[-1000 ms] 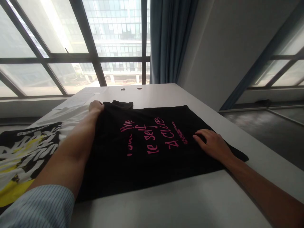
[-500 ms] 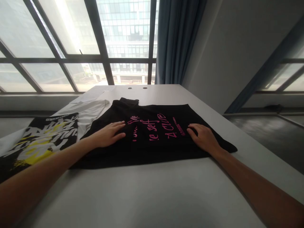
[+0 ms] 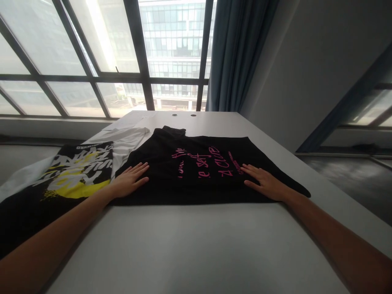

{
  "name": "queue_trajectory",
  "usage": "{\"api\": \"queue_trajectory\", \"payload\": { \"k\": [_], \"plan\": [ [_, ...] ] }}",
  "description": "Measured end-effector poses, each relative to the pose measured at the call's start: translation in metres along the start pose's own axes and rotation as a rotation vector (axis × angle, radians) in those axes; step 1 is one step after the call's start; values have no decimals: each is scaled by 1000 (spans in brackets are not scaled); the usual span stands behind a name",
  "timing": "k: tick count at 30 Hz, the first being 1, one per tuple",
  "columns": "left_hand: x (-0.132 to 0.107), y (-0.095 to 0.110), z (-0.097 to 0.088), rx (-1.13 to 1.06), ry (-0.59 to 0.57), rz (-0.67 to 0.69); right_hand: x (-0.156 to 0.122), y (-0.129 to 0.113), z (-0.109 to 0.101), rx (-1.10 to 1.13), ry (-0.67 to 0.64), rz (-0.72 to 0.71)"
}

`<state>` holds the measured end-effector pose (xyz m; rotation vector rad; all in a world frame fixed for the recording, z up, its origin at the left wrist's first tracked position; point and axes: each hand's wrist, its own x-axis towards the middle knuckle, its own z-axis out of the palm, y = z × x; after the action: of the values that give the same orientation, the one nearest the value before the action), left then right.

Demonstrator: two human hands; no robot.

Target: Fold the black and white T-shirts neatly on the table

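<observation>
A black T-shirt (image 3: 196, 179) with pink lettering lies folded on the white table (image 3: 196, 249). My left hand (image 3: 130, 180) rests flat on the shirt's near left part, fingers stretched out. On the shirt's near right part my right hand (image 3: 266, 182) lies flat as well, fingers spread. Neither hand holds anything.
To the left lies a black shirt with a yellow and white print (image 3: 73, 175), and a white garment (image 3: 128, 139) behind it. Two round holes (image 3: 183, 115) sit in the table's far end. Windows and a blue curtain (image 3: 239, 53) stand beyond; a wall runs along the right.
My left hand let go of the shirt's far left corner, came back towards me and now lies flat on its near left. The right hand stayed flat on the shirt.
</observation>
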<state>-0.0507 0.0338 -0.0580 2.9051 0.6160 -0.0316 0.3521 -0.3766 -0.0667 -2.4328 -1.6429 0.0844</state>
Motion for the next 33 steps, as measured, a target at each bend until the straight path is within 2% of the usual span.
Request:
{"api": "queue_trajectory", "payload": {
  "k": [3,6,11,13,15,17,18,20,22,25,27,30,33],
  "plan": [
    [-2,-14,0,5,-10,-92,-5,30,-2,-36,-11,97],
    [-3,-19,0,46,-31,-186,-8,48,0,-57,-3,150],
    [-6,-14,-4,84,-51,-298,-8,56,3,-76,22,191],
    [-8,-6,-6,108,-12,-322,-7,56,4,-75,38,196],
    [-11,5,-7,152,93,-262,-7,56,5,-74,57,192],
    [-14,18,-6,182,182,-97,-7,56,6,-70,72,188],
    [-15,24,-5,175,185,-6,-7,56,6,-67,78,189],
    [-16,32,-5,125,99,105,-6,54,5,-59,93,195],
    [-11,33,-9,66,-7,124,-6,52,4,-49,114,189],
    [13,28,-28,13,-58,120,-3,47,1,-28,161,167],
    [44,24,-46,11,-39,72,-2,44,-1,-14,210,169],
    [108,16,-70,80,46,-28,0,41,-1,0,276,194],
    [178,-2,-83,109,173,-156,0,40,0,13,319,193]
  ]
}}
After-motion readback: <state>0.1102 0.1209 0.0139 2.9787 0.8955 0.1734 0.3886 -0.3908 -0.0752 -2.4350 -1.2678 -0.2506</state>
